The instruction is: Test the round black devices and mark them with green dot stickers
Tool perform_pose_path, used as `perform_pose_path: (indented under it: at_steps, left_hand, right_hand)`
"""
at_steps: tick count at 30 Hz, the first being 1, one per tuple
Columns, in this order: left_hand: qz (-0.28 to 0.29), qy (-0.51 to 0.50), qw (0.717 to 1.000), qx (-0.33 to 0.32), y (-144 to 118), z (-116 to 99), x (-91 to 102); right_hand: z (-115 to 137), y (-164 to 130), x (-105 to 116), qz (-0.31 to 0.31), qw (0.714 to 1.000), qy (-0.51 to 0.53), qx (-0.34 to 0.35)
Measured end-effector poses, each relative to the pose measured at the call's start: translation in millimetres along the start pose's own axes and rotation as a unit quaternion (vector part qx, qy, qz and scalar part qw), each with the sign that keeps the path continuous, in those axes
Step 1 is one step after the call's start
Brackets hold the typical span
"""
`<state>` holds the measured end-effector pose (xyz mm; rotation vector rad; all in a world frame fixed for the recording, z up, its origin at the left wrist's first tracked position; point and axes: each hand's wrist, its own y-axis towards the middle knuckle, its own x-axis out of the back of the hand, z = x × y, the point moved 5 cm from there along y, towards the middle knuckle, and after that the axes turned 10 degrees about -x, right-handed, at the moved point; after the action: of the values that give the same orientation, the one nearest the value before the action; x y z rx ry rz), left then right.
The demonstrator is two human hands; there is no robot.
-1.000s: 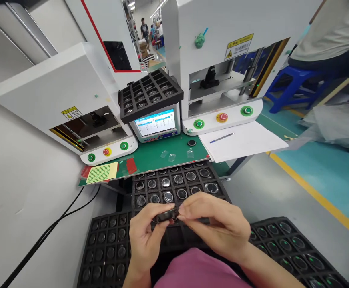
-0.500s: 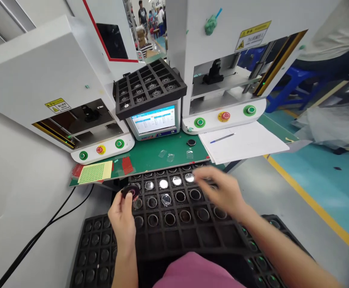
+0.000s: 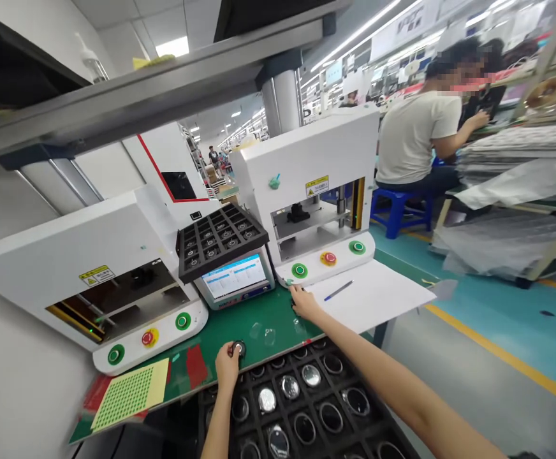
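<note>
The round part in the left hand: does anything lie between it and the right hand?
Clear, flat pieces lie on the green table between the round part and right hand, probably too thin to block anything.

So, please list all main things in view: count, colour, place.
Table: 1, green, centre
Screen: 1, blue-white, centre
Button machines: 2, white, flanking screen
Buttons: 6, green and red, on machines
Trays: at least 2, black, above screen, by table's front
Paper: 1+, white, table right
Pen: 1, blue, on paper
Clear films: 3, transparent, table middle
Dotted sheet: 1, yellow, table left
Co-worker: 1, white shirt, on blue stool
Round part: 1, dark, left hand; more in trays
Left hand: 1, bare, table's front edge
Right hand: 1, bare, paper's left edge
</note>
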<state>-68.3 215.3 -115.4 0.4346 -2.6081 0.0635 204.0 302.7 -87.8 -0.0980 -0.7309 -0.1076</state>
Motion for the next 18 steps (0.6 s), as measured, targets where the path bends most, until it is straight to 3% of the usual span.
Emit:
perform_pose_path:
  at_steps: [3, 6, 10, 13, 14, 15, 18]
  left_hand:
    - [-0.001, -0.065, 0.998, 0.008, -17, -9, -4.8]
    - [0.057, -0.174, 0.983, 0.028, -55, -26, -23.7]
    - [0.122, -0.321, 0.936, 0.078, -121, -53, -41.2]
    - [0.115, -0.449, 0.880, 0.108, -155, -75, -34.5]
    - [0.108, -0.466, 0.872, 0.100, -162, -82, -28.6]
    - [0.100, -0.459, 0.879, 0.079, -166, -89, -21.1]
    - [0.063, -0.334, 0.939, -0.052, -174, -110, 5.7]
  right_hand:
    - [7, -14, 1, 0.044, 0.996, 0.074, 0.039]
    - [22, -63, -3, 0.100, 0.974, 0.176, 0.098]
    - [40, -157, 1, 0.169, 0.920, 0.316, 0.158]
    - [43, -207, 16, 0.174, 0.867, 0.435, 0.170]
    - [44, -217, 23, 0.161, 0.859, 0.454, 0.175]
    - [44, -224, 29, 0.139, 0.857, 0.461, 0.182]
    - [47, -238, 49, 0.036, 0.859, 0.463, 0.215]
